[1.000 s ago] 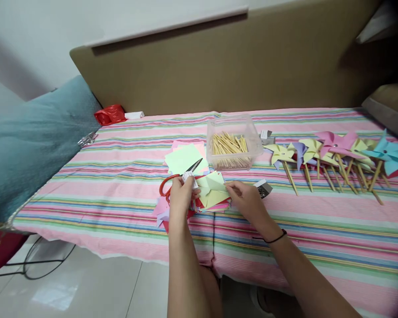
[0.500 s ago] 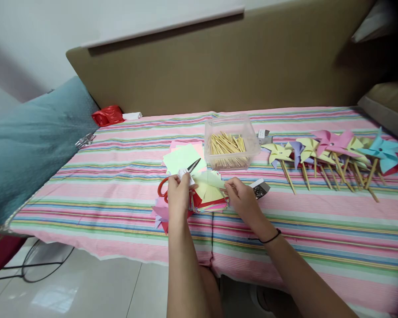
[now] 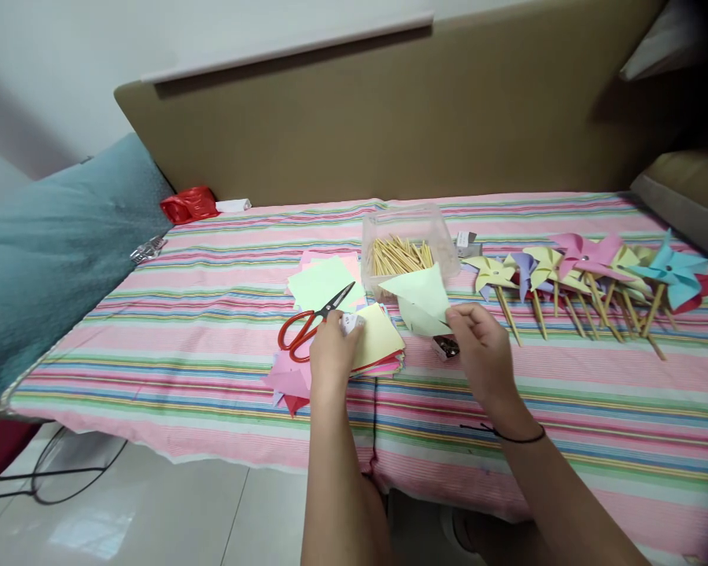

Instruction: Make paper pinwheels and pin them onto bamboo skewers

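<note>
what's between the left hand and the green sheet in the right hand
A stack of paper squares, yellow on top, lies between the left hand and the pale green sheet held by the right hand, as the head view shows.

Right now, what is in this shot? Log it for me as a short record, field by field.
left hand: on a small white printed item, beside red-handled scissors
right hand: pinching a slit pale green sheet
paper stack: yellow sheet on top, between the hands
box: clear, holding wooden sticks
pinwheels: several colours, on sticks, far right
surface: striped cloth
</note>
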{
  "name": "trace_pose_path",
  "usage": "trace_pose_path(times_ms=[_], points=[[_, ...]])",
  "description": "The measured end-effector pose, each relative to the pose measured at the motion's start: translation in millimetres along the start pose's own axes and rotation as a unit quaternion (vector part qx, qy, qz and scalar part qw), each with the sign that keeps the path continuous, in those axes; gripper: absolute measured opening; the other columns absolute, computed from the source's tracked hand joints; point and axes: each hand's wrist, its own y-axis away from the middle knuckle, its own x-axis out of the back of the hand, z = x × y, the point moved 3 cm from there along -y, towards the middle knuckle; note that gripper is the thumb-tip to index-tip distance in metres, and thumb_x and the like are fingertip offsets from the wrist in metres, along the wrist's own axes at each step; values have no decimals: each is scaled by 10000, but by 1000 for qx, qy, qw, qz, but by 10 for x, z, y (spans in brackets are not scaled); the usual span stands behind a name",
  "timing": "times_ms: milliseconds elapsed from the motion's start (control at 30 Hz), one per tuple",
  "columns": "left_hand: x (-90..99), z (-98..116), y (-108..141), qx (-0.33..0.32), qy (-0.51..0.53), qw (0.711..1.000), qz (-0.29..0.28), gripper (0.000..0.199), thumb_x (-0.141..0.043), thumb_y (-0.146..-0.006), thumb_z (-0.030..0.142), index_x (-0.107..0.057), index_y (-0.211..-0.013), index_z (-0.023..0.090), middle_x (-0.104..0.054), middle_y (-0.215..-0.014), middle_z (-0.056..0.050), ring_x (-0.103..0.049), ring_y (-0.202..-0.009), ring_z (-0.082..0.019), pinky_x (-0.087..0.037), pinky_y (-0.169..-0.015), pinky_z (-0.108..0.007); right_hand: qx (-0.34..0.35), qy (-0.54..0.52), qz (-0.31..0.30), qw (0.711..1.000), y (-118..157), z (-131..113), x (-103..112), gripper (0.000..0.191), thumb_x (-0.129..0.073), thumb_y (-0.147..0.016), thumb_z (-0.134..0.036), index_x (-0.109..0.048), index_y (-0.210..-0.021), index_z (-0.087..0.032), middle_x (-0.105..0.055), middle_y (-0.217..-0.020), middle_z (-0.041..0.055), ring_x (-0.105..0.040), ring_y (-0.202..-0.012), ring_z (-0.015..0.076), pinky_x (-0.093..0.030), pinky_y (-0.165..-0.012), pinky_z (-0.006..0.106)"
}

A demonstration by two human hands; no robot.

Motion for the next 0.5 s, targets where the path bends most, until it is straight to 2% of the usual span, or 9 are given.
trace_pose_path(times_ms=[167,333,367,433,500], points=[[-74,165,59,-5,-106,994,-34,348,-618,-762,369,-632,-1075,217,-702,-1052,-108,-631,-996,-280,-427,-773,-335,7,-53,50,997,-12,-8,269,148,-625,-827,-342,-623,-774,-204,-619,-708,4,-577,-654,137,-478,-566,231],[-156,146,26,34,-141,989,-30,461,-689,-694,436,-624,-1087,204,-688,-1057,-139,-615,-1027,-314,-448,-759,-357,25,-50,53,997,-11,-50,342,143,-615,-830,-330,-635,-764,-204,-622,-681,7,-611,-666,152,-509,-585,258],[-155,155,22,30,-142,989,-12,490,-704,-683,441,-614,-1095,192,-674,-1074,-149,-602,-1049,-318,-450,-774,-363,29,-47,51,997,-11,-63,344,136,-622,-826,-330,-639,-773,-205,-627,-673,6,-625,-669,157,-524,-596,268],[-136,209,25,1,-107,993,57,477,-708,-685,449,-608,-1060,172,-658,-1059,-149,-590,-1047,-307,-448,-806,-365,43,-42,53,997,-13,-89,350,115,-647,-808,-320,-647,-797,-206,-652,-684,9,-653,-685,167,-556,-633,292],[-134,299,45,-46,14,991,122,359,-650,-746,459,-605,-961,175,-662,-918,-100,-617,-920,-249,-452,-782,-331,65,-34,62,995,-13,-115,362,98,-675,-784,-296,-649,-808,-205,-680,-717,16,-672,-695,173,-572,-649,307]])
